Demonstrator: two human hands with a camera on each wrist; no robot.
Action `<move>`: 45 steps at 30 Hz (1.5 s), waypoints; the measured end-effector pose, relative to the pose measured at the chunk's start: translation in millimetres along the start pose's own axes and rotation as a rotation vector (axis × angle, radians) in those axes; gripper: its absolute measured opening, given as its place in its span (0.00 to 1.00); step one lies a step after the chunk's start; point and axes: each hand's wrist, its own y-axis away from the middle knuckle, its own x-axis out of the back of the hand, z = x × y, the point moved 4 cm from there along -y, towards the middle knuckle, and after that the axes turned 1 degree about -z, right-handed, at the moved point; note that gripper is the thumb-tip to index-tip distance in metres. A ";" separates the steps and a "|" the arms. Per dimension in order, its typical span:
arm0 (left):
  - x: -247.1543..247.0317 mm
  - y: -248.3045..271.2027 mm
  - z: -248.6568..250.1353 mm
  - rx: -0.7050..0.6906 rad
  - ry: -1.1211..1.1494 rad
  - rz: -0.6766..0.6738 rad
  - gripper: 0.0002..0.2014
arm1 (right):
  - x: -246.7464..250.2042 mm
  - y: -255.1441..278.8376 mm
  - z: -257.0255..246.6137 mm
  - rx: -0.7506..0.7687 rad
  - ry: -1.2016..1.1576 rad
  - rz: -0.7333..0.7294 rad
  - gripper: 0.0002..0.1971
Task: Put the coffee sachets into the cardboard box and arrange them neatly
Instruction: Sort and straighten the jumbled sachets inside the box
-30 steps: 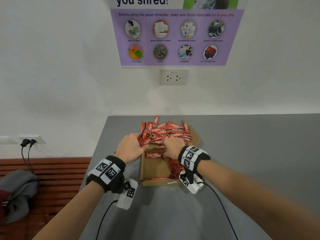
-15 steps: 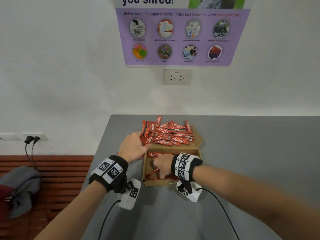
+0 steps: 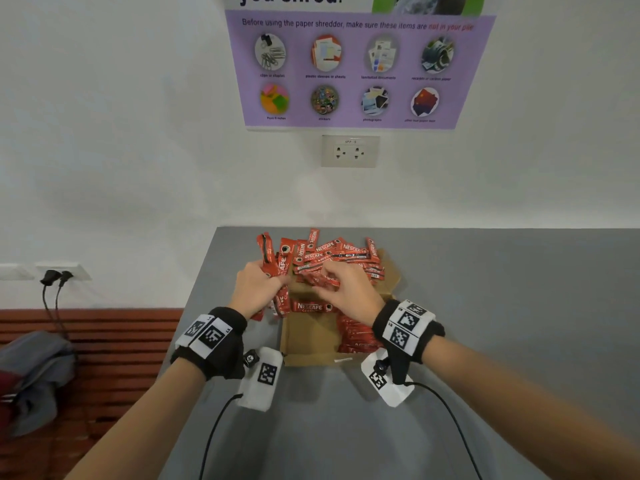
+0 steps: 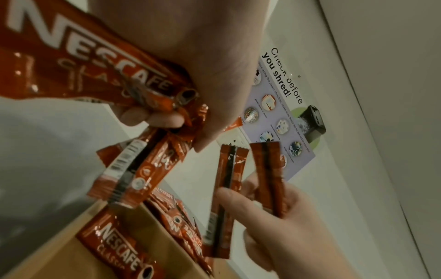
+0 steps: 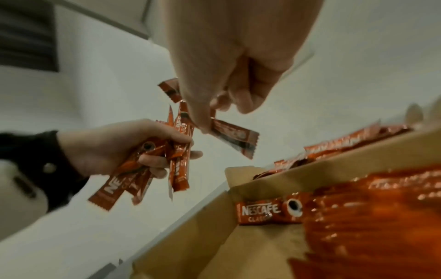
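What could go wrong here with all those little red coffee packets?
The left hand grips a splayed bundle of sachets beside the cardboard box, over the table edge; one might slip out. The loose heap on the box's far end could slide off when the right hand pulls sachets away.

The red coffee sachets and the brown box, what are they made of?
The coffee sachets look like glossy plastic or foil film: they shine, crinkle, and have crimped ends. The box looks like plain matte cardboard, brown and unprinted, with a thick wall edge showing in the right wrist view.
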 end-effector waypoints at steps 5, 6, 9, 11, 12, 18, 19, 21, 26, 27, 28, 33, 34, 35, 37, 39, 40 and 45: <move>-3.1 6.7 5.5 0.035 0.185 -0.207 0.12 | 10.3 8.9 -6.5 0.190 0.220 0.002 0.08; -6.1 8.7 6.8 0.040 0.221 -0.275 0.11 | 11.7 10.1 -6.2 0.225 0.266 0.026 0.09; -12.2 14.3 12.3 0.031 0.221 -0.378 0.08 | 11.6 12.1 -6.0 0.325 0.354 0.086 0.14; -15.8 15.4 14.6 0.021 0.202 -0.374 0.09 | 12.2 12.8 -7.7 0.376 0.362 0.098 0.14; -17.3 15.5 15.4 0.007 0.195 -0.354 0.11 | 12.8 13.3 -8.3 0.384 0.354 0.097 0.14; -17.5 10.6 12.3 -0.154 0.032 -0.176 0.09 | 22.8 8.6 13.0 0.152 0.115 0.038 0.11; -16.6 10.7 11.8 -0.165 0.026 -0.156 0.08 | 26.8 9.1 21.2 0.070 0.059 0.064 0.12; -14.3 9.9 10.1 -0.181 0.058 -0.119 0.06 | 34.3 12.5 37.0 -0.103 -0.070 0.155 0.09; -12.1 7.8 10.0 -0.175 0.121 -0.149 0.14 | 35.9 16.6 46.9 -0.231 -0.098 0.187 0.09; -12.0 7.0 10.2 -0.182 0.123 -0.146 0.15 | 32.3 16.6 45.7 -0.243 -0.098 0.156 0.11; -11.6 6.5 10.7 -0.186 0.132 -0.131 0.15 | 28.0 17.2 44.0 -0.259 -0.120 0.119 0.13; -20.4 11.2 13.0 -0.228 0.114 -0.120 0.10 | 8.8 17.5 23.0 -0.222 -0.231 0.096 0.10; -23.6 12.8 12.6 -0.233 0.099 -0.134 0.09 | 8.5 15.3 18.3 -0.214 -0.251 0.129 0.08; -26.0 13.7 11.4 -0.232 0.093 -0.142 0.09 | 8.3 12.5 15.0 -0.212 -0.267 0.159 0.07; -29.5 13.6 8.3 -0.218 0.087 -0.152 0.10 | 7.3 6.7 12.4 -0.225 -0.291 0.189 0.06; -31.5 13.9 7.2 -0.214 0.057 -0.174 0.09 | 7.0 1.5 10.7 -0.245 -0.309 0.181 0.08; -31.3 14.3 7.6 -0.214 0.019 -0.181 0.09 | 6.4 -1.2 10.7 -0.245 -0.310 0.170 0.08; -5.4 4.6 1.3 -0.120 0.035 0.064 0.05 | 7.4 -6.8 23.4 -0.209 -0.051 0.006 0.06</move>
